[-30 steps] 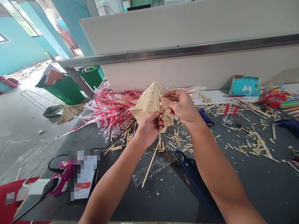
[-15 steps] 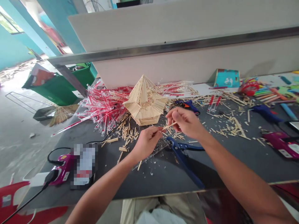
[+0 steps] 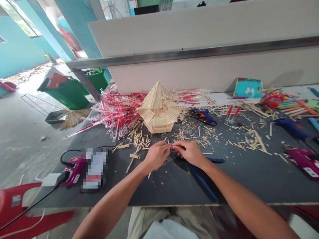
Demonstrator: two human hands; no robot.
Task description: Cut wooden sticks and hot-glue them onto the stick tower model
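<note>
My left hand and my right hand meet over the table, fingertips pinched together on a thin wooden stick. Little of the stick shows between the fingers. Below my right hand lies a blue-handled cutter, its head mostly covered by that hand. Just beyond my hands stands a small pavilion-like model made of wooden sticks, with a pointed roof and a flared lower roof. Short cut stick pieces are scattered around its base.
Red-and-clear plastic wrappers pile up left of the model. A phone and a purple power socket sit at left. Blue glue guns and more stick scraps lie to the right. Green bins stand on the floor.
My right hand has come down and closer to my left, so the stick between them is now mostly hidden. The cutter's head is now covered. The view has shifted slightly.
</note>
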